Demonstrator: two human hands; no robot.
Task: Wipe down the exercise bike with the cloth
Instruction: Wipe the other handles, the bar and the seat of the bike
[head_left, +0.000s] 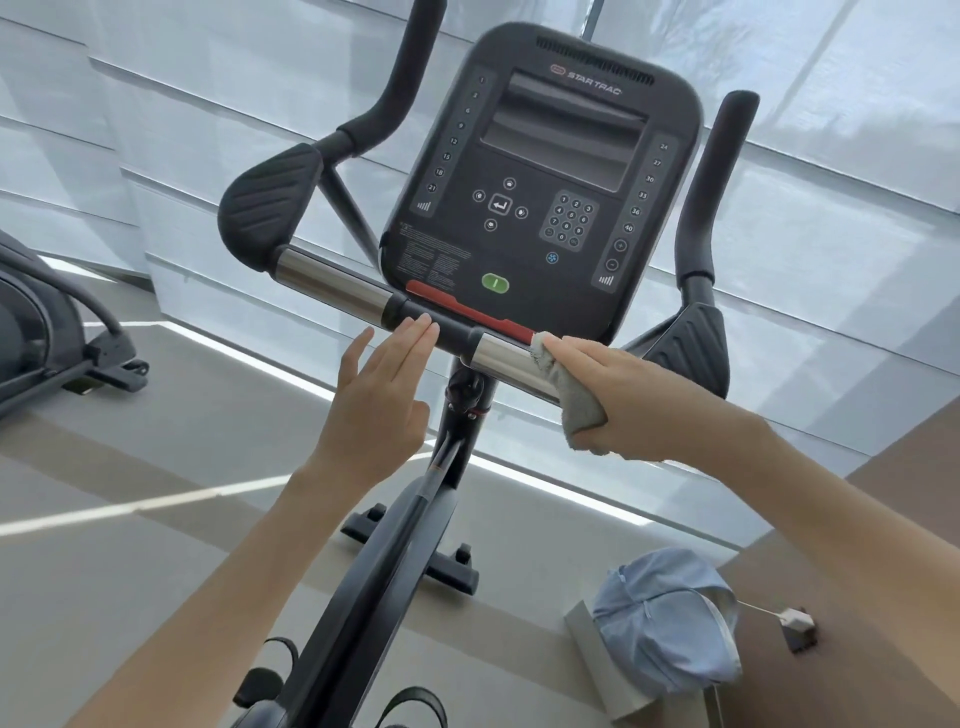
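Note:
A black exercise bike fills the middle of the head view, with its dark console (540, 187) facing me and a horizontal handlebar below it. My right hand (618, 395) grips a grey cloth (574, 400) and wraps it round the right chrome section of the handlebar (506, 358). My left hand (379, 384) is open with straight fingers, its fingertips touching the black centre of the bar (452, 330). The left chrome section (327, 280) is bare. Black padded armrests sit at both bar ends.
The bike's black frame (374, 587) runs down between my forearms to the pedals at the bottom edge. Another black machine (47, 332) stands at the left. A light blue cap (670, 618) lies on a white box at the lower right. White blinds cover the windows behind.

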